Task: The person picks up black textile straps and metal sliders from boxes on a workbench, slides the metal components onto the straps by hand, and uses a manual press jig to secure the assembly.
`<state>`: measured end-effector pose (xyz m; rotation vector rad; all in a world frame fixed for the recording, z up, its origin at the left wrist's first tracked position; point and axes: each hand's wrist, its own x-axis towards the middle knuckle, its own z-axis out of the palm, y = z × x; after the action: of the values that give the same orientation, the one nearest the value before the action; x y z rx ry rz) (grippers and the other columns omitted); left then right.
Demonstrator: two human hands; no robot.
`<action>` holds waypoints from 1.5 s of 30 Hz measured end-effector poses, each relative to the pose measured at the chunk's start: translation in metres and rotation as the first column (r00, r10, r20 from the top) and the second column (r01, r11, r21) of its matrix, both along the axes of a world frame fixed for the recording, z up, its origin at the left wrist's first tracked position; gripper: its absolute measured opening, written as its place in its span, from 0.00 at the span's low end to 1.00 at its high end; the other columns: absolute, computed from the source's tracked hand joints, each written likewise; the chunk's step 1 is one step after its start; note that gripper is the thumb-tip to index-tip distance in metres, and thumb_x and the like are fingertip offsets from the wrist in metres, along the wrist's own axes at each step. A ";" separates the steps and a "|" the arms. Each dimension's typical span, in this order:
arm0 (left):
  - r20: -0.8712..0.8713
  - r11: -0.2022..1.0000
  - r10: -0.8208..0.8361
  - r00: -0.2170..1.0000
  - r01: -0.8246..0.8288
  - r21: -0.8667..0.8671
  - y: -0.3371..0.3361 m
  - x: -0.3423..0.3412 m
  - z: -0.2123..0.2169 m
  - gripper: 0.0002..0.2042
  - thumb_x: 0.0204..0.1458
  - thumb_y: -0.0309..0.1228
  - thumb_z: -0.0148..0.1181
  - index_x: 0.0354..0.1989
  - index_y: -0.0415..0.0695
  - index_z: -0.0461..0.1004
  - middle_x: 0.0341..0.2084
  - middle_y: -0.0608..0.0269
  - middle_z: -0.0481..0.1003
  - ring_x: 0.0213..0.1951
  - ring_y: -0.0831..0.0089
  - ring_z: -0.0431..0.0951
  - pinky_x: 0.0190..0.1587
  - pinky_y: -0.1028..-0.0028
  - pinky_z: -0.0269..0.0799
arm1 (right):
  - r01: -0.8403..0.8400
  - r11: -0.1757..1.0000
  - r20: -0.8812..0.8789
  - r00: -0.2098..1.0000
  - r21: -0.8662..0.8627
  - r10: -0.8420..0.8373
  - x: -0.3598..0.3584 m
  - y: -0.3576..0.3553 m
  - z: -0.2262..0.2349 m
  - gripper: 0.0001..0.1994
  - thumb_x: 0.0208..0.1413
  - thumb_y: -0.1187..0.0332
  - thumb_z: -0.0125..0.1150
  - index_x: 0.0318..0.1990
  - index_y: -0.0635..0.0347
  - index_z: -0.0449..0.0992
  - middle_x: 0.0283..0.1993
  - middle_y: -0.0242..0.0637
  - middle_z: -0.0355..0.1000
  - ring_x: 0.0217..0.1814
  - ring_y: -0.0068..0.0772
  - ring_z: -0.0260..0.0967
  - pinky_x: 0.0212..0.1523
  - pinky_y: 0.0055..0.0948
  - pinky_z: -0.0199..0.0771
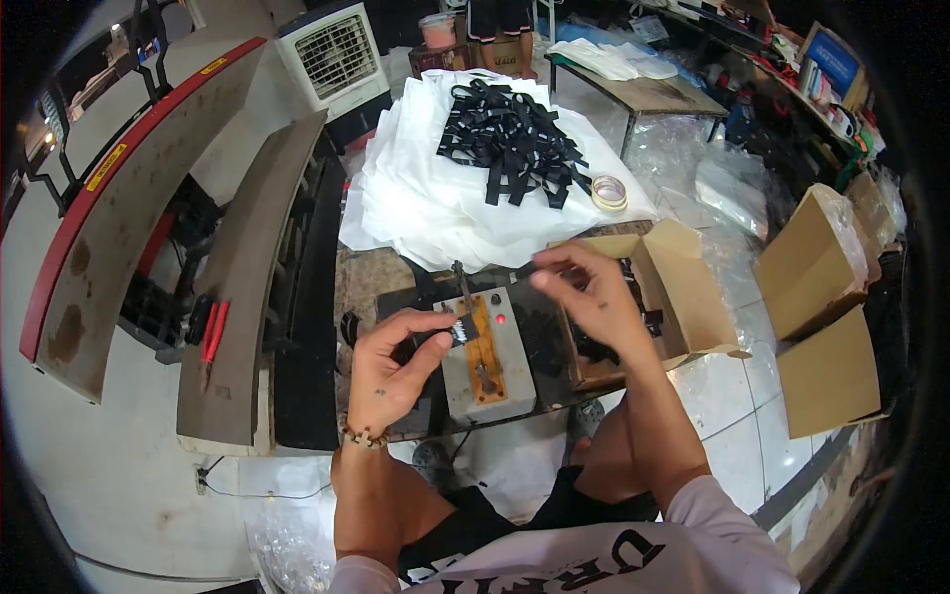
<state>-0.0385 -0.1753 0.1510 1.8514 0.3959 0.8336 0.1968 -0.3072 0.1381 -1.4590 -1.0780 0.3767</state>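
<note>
Black strap lies across the grey cutter box, stretched over its orange blade strip, with one end pinched between the thumb and forefinger of the left hand just left of the box. The right hand hovers just right of and behind the box, fingers curled together as if nipping the strap's far end, though I cannot tell for certain that they grip it. A red lamp glows on the box, so the strip is likely hot: fingertips this near it could be burned. A slack or skewed strap could cut crooked. An open cardboard carton of black pieces sits right of the box; a white fabric stack lies behind it.
</note>
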 end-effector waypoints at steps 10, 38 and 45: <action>0.029 0.968 -0.092 0.995 0.096 -0.232 0.000 0.003 0.002 0.09 0.55 0.20 0.64 0.43 0.38 0.77 0.32 0.69 0.77 0.36 0.85 0.73 0.39 0.82 0.68 | -0.340 0.933 -0.276 0.891 0.116 0.360 -0.041 0.003 0.011 0.09 0.58 0.76 0.64 0.46 0.64 0.77 0.42 0.31 0.76 0.42 0.15 0.70 0.42 0.19 0.70; -0.087 0.982 -0.009 0.996 -0.007 -0.188 0.015 0.020 -0.023 0.05 0.54 0.24 0.66 0.38 0.38 0.80 0.32 0.67 0.79 0.35 0.82 0.75 0.39 0.79 0.70 | -0.246 0.965 -0.329 0.922 -0.088 0.205 -0.039 0.023 -0.020 0.06 0.55 0.74 0.67 0.40 0.65 0.81 0.34 0.28 0.77 0.35 0.12 0.67 0.34 0.16 0.68; -0.103 0.985 0.002 0.995 -0.020 -0.173 0.016 0.021 -0.027 0.05 0.54 0.25 0.66 0.38 0.38 0.80 0.32 0.67 0.79 0.34 0.83 0.75 0.39 0.80 0.70 | -0.265 0.964 -0.327 0.912 -0.014 0.246 -0.038 0.024 -0.026 0.06 0.55 0.75 0.67 0.40 0.65 0.81 0.35 0.29 0.77 0.35 0.13 0.68 0.35 0.16 0.69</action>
<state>-0.0178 -0.1593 0.1245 1.7345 0.5271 0.6904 0.1591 -0.2832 0.1121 -1.2520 -0.9966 0.8129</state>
